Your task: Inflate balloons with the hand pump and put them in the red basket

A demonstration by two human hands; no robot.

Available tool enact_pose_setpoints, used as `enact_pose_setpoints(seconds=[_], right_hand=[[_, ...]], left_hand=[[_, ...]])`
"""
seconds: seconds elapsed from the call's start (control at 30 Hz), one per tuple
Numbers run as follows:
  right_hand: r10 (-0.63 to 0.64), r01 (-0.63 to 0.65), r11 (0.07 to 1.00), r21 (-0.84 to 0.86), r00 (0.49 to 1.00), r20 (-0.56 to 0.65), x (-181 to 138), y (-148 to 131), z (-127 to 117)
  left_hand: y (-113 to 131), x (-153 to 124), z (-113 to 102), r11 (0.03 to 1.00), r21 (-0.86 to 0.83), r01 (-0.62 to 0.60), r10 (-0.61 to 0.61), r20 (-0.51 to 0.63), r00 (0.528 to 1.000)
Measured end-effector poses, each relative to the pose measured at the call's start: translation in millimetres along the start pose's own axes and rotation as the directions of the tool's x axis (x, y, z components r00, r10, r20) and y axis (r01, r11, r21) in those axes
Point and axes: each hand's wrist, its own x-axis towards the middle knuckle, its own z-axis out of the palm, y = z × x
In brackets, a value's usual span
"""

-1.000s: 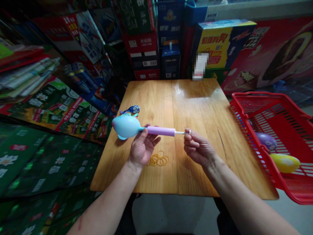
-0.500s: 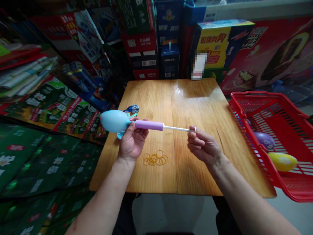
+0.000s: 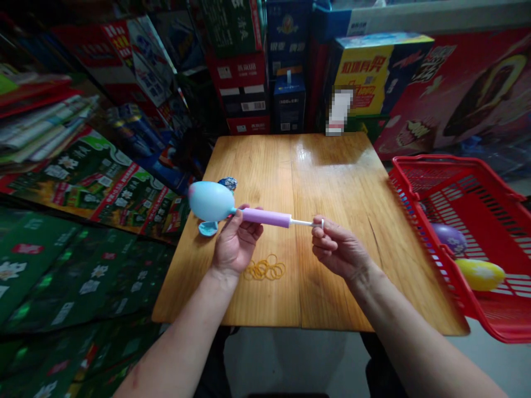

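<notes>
My left hand (image 3: pixel 235 243) is closed around the nozzle end of a purple balloon pump (image 3: pixel 267 218), thumb pressed where a light blue balloon's neck meets it. The partly filled balloon (image 3: pixel 211 201) sticks out to the left over the table. My right hand (image 3: pixel 338 246) grips the white handle at the end of the pump's rod, which is partly drawn out. Below the pump, several yellow rubber bands (image 3: pixel 265 268) lie in a loose pile. Behind and under the balloon are a flat light blue balloon (image 3: pixel 208 228) and a dark blue patterned balloon (image 3: pixel 228 183), partly hidden.
A wooden table (image 3: pixel 332 182) lies under my hands. Against its right edge stands a red basket (image 3: pixel 498 320) holding a purple balloon (image 3: pixel 448 239) and a yellow balloon (image 3: pixel 481 275). Stacked boxes (image 3: pixel 244 72) border the far side; green cartons (image 3: pixel 62 276) line the left.
The pump's rod has slid further into the barrel. My left hand, the pump and the balloon have moved right, and my right hand slightly left. The balloon looks somewhat rounder.
</notes>
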Motion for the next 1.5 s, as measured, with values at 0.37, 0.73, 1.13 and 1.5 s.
enact_pose_setpoints(seconds=[0.37,0.73,1.13,1.5], right_hand=[[0.055,-0.054,0.993,0.101,0.998,-0.004,8,26,-6],[0.032,-0.034,0.994,0.104,0.999,0.018,3,-3,-9],[0.072,-0.068,0.995,0.079,0.997,-0.041,17,29,-8],[0.023,-0.020,0.997,0.073,0.999,-0.036,5,5,-5]], left_hand=[[-23,-20,6,0.997,0.030,0.068,-0.070,0.069,0.995],[3,1,-6,0.995,0.054,-0.080,0.079,0.021,0.997],[-27,-6,-1,0.998,0.026,0.064,-0.064,-0.002,0.998],[-7,-2,-3,0.998,0.057,-0.034,0.034,0.006,0.999]])
